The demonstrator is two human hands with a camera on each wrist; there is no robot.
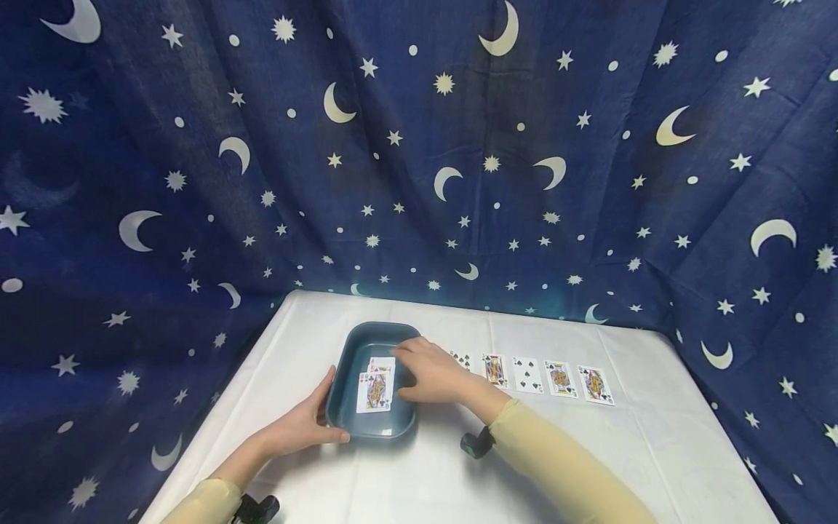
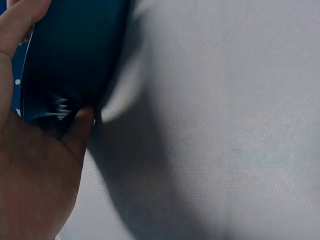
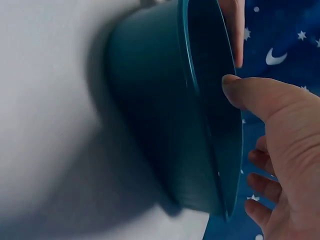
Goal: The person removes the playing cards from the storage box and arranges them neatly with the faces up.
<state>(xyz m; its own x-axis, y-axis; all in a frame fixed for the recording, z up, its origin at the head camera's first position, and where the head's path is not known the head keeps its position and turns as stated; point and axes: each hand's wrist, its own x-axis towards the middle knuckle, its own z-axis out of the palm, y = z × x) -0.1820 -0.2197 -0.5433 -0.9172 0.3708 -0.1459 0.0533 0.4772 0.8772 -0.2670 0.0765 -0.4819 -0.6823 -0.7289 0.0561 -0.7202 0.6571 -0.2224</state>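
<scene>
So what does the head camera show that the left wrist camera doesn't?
Only the head view shows the cards lying in the tray, the row of cards on the table to its right, the right hand over the tray's right rim, and the star-and-moon backdrop in full. Only the left wrist view shows the tray's dark outer wall close up, with the thumb pressed to it. Both show the left hand on the tray and the white tablecloth.

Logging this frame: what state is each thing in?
Tray: upright on the table, two cards inside.
Tray cards: face up, overlapping.
Row cards: face up, side by side.
Left hand: grips the tray's rim.
Right hand: over the tray, holding nothing.
</scene>
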